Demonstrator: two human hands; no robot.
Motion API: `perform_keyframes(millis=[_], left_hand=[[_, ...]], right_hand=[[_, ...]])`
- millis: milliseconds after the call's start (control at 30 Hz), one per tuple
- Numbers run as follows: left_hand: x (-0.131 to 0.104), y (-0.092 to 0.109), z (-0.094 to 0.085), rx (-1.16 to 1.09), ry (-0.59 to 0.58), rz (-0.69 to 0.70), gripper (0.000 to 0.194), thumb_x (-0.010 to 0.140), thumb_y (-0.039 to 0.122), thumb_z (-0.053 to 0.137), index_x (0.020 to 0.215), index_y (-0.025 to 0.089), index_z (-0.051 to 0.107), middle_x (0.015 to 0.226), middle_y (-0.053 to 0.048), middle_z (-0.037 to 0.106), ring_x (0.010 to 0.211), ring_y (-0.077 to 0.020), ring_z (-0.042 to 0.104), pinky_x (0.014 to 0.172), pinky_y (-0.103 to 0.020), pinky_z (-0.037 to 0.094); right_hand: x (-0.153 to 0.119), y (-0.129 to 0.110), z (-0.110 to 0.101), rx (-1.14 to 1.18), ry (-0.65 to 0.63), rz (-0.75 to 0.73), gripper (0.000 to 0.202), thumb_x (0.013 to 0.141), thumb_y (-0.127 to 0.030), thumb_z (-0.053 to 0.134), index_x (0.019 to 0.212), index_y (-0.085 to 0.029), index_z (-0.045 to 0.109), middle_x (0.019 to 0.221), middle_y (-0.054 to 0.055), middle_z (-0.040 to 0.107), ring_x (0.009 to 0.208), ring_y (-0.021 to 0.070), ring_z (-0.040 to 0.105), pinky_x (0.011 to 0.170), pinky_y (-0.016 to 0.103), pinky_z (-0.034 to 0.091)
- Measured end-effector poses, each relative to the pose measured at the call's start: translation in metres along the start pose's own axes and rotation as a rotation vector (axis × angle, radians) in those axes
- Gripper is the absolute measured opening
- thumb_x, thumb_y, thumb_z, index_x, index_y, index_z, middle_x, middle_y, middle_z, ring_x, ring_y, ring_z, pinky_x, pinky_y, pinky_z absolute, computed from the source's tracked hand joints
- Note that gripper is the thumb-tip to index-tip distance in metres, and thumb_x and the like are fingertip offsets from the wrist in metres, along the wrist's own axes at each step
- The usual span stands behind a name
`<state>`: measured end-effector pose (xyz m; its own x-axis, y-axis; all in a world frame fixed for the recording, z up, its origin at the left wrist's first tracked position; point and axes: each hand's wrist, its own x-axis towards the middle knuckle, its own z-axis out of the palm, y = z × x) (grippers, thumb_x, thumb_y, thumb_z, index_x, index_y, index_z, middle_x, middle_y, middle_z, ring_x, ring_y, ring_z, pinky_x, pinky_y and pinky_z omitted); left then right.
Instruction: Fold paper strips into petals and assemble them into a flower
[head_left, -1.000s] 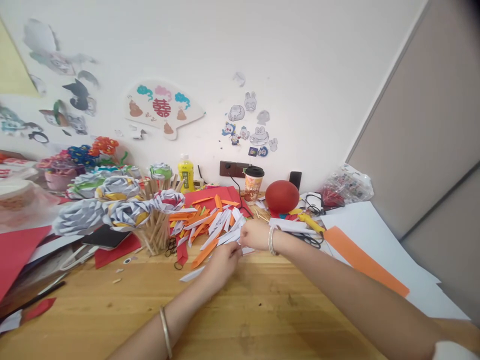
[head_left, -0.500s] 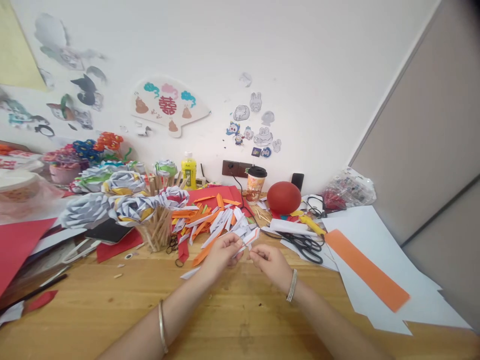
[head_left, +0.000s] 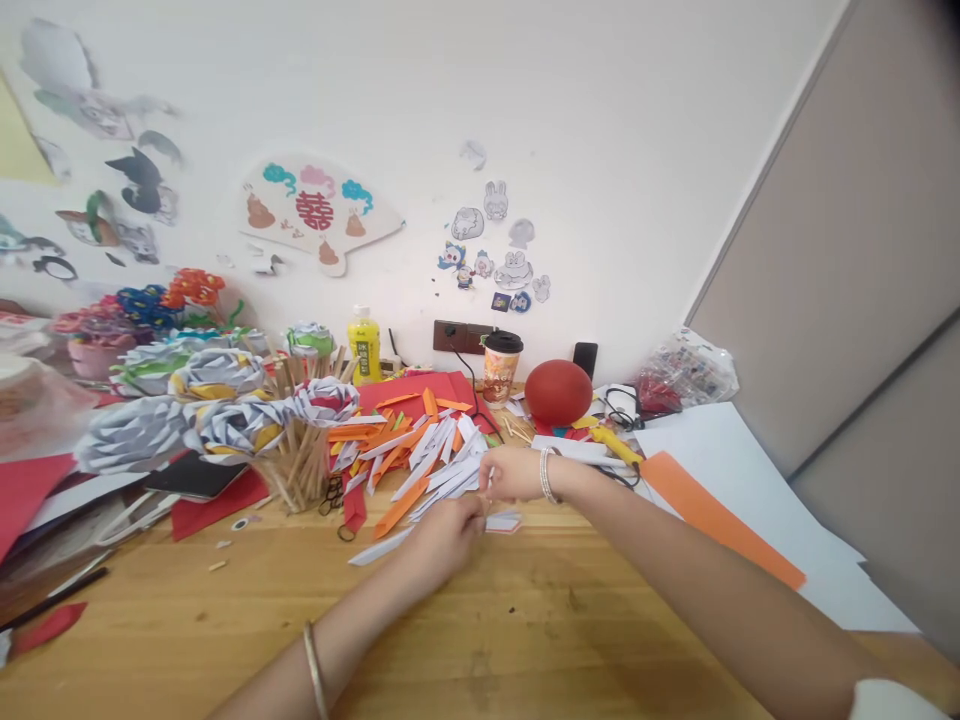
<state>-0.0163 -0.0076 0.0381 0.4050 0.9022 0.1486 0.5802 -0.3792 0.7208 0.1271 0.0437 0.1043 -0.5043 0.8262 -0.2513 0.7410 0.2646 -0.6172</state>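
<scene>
My left hand [head_left: 448, 535] is closed, its fingertips on a small folded paper strip [head_left: 503, 521], white with a thin orange edge, which sticks out to the right below my right hand. Just above it my right hand [head_left: 517, 474] is bent inward, its fingers pinched close to the left fingertips; what they hold is too small to make out. Behind both hands lies a heap of folded white and orange paper strips [head_left: 442, 440]. One long orange folded piece [head_left: 401, 508] is left of my hands.
At the left, paper flowers [head_left: 238, 425] stand on bundled wooden sticks beside a black phone [head_left: 196, 477]. Behind are a yellow bottle [head_left: 364, 345], a lidded cup [head_left: 501, 370] and a red ball-like object [head_left: 558, 392]. White sheets [head_left: 750, 480] and an orange strip [head_left: 720, 520] lie right.
My right hand has moved up and over, above my left hand, and its arm now reaches across the scissors. My left hand has turned palm down and lower. The view has shifted slightly right.
</scene>
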Motion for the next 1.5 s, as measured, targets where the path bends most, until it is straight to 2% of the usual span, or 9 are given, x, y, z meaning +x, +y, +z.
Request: perform_keyframes(millis=[167,267,400,700,900,1067,1167,1367,1500], left_hand=[[0.005,-0.004,-0.008,-0.080,0.234,-0.022,0.018,0.077,0.022,0.037,0.069,0.018,0.052,0.065,-0.003,0.057,0.063,-0.0185,0.050,0.060,-0.027,0.035],[0.005,-0.004,-0.011,-0.237,0.345,-0.030,0.019,0.076,0.031,0.043,0.061,0.019,0.047,0.056,0.001,0.049,0.058,-0.0162,0.046,0.056,-0.025,0.034],[0.004,0.003,-0.009,-0.664,0.263,-0.089,0.026,0.072,0.042,0.050,0.062,0.020,0.042,0.049,0.007,0.040,0.042,-0.0084,0.032,0.045,-0.020,0.025],[-0.007,0.024,-0.015,-1.140,-0.065,-0.125,0.037,0.066,0.043,0.069,0.065,0.017,0.043,0.048,0.008,0.043,0.038,-0.0019,0.022,0.040,-0.015,0.013],[-0.012,0.020,-0.015,-1.443,-0.454,-0.183,0.023,0.078,0.031,0.062,0.074,0.018,0.044,0.046,0.009,0.038,0.036,-0.0015,0.012,0.038,-0.014,0.010],[-0.014,0.016,-0.015,-1.432,-0.613,-0.171,0.017,0.081,0.032,0.056,0.079,0.019,0.046,0.043,0.010,0.036,0.034,-0.0032,0.012,0.036,-0.015,0.012],[-0.013,0.017,-0.011,-1.252,-0.476,-0.141,0.024,0.081,0.042,0.051,0.077,0.019,0.046,0.049,0.005,0.046,0.034,-0.0057,0.023,0.037,-0.018,0.017],[-0.007,0.019,0.000,-0.474,0.303,0.030,0.036,0.081,0.051,0.046,0.066,0.018,0.049,0.066,-0.001,0.050,0.064,-0.0157,0.043,0.059,-0.026,0.033],[-0.007,0.019,0.001,-0.619,0.167,-0.006,0.043,0.080,0.056,0.044,0.061,0.018,0.045,0.053,0.004,0.039,0.050,-0.0112,0.034,0.049,-0.023,0.027]], right_hand=[[-0.029,-0.027,0.043,-0.231,0.511,-0.138,0.016,0.080,-0.009,0.045,0.088,-0.018,0.056,0.067,0.003,0.059,0.065,0.0180,0.055,0.056,0.025,0.034],[-0.037,-0.013,0.077,-0.093,0.724,-0.278,0.020,0.081,-0.009,0.040,0.093,-0.018,0.053,0.074,0.004,0.061,0.067,0.0168,0.057,0.058,0.024,0.036],[-0.033,0.019,0.101,0.130,0.886,-0.386,0.012,0.086,-0.020,0.038,0.082,-0.019,0.049,0.059,-0.002,0.052,0.052,0.0124,0.049,0.052,0.022,0.035],[-0.040,0.047,0.070,0.414,0.668,-0.476,0.019,0.082,-0.036,0.051,0.079,-0.018,0.055,0.053,-0.004,0.051,0.046,0.0100,0.046,0.047,0.021,0.038],[-0.045,0.035,0.042,0.504,0.462,-0.531,0.023,0.074,-0.040,0.063,0.079,-0.017,0.064,0.066,0.000,0.058,0.058,0.0117,0.050,0.055,0.024,0.043],[-0.044,0.025,0.037,0.600,0.288,-0.519,0.028,0.070,-0.044,0.066,0.078,-0.017,0.064,0.060,-0.002,0.054,0.052,0.0099,0.045,0.051,0.023,0.041],[-0.041,0.027,0.042,0.616,0.295,-0.514,0.029,0.074,-0.045,0.061,0.070,-0.016,0.062,0.060,-0.001,0.055,0.051,0.0098,0.045,0.049,0.022,0.039],[-0.035,0.025,0.056,0.715,0.532,-0.333,0.024,0.076,-0.039,0.059,0.078,-0.016,0.057,0.050,-0.006,0.044,0.043,0.0068,0.036,0.043,0.020,0.030],[-0.039,0.019,0.055,0.732,0.523,-0.374,0.027,0.077,-0.043,0.058,0.072,-0.017,0.053,0.052,-0.005,0.047,0.044,0.0076,0.040,0.044,0.020,0.033]])
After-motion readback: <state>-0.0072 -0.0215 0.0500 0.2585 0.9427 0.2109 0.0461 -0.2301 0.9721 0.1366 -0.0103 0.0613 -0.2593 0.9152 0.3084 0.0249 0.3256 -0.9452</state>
